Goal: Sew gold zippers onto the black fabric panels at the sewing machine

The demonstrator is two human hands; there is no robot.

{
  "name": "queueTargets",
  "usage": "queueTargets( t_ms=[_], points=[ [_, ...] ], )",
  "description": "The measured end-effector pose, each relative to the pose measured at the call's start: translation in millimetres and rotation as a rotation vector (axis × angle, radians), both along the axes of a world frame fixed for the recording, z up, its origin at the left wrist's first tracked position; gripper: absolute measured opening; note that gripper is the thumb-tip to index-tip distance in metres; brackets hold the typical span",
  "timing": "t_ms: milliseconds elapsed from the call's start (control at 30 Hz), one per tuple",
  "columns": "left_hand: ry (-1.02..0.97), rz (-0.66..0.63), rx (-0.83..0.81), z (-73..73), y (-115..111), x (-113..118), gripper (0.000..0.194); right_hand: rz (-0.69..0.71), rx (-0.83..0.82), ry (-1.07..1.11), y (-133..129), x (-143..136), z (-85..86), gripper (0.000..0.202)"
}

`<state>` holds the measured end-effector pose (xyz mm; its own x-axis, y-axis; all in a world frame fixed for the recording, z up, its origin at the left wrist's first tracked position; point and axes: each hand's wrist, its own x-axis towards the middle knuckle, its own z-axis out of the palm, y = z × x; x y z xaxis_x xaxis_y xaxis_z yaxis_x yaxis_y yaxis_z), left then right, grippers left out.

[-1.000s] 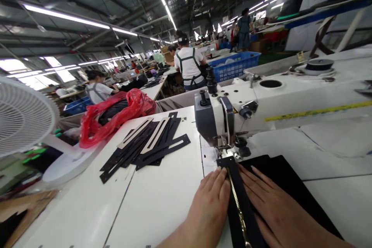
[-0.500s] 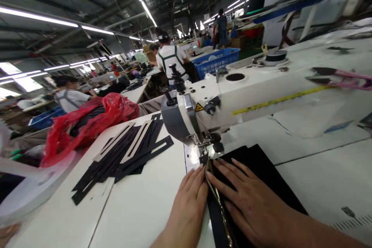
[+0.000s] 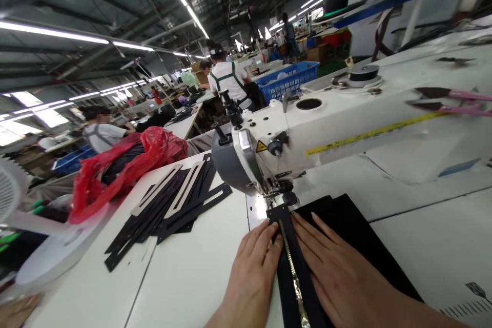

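A black strip with a slot framing a gold-toothed zipper (image 3: 292, 266) lies lengthwise, its far end at the presser foot (image 3: 272, 200) of a white sewing machine (image 3: 330, 123). My left hand (image 3: 251, 269) is at the strip's left edge, fingers bent together and thumb against it, gripping that edge. Flat on the right side lies my right hand (image 3: 338, 266), its fingers stretched toward the needle area. Beneath it a larger black fabric piece (image 3: 357, 230) spreads to the right. The zipper's near end runs out of view at the bottom.
Left of the machine is a pile of slotted black strips (image 3: 172, 205), some with pale backs. Beyond are a red plastic bag (image 3: 161, 146) and a white fan (image 3: 57, 236). Pink-handled snips (image 3: 457, 100) rest on the machine arm. Other people work behind, near a blue crate (image 3: 288, 79).
The strip now lies flat with its slotted end and zipper showing, where before its edge was folded up between my hands. My right hand has shifted slightly right; the view has moved a little.
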<state>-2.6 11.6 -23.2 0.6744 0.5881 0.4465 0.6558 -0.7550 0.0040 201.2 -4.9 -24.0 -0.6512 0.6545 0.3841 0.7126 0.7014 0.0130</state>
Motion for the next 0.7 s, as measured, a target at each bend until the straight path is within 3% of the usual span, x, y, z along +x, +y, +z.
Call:
queueTargets(
  t_ms=[233, 700],
  points=[
    [-0.009, -0.023, 0.114, 7.8, 5, 3, 0.028, 0.07, 0.182, -0.011, 11, 4, -6.7, 0.062],
    [-0.099, 0.043, 0.085, 2.0, 33, 10, 0.024, 0.092, 0.205, -0.024, 45, 4, -4.1, 0.058]
  ],
)
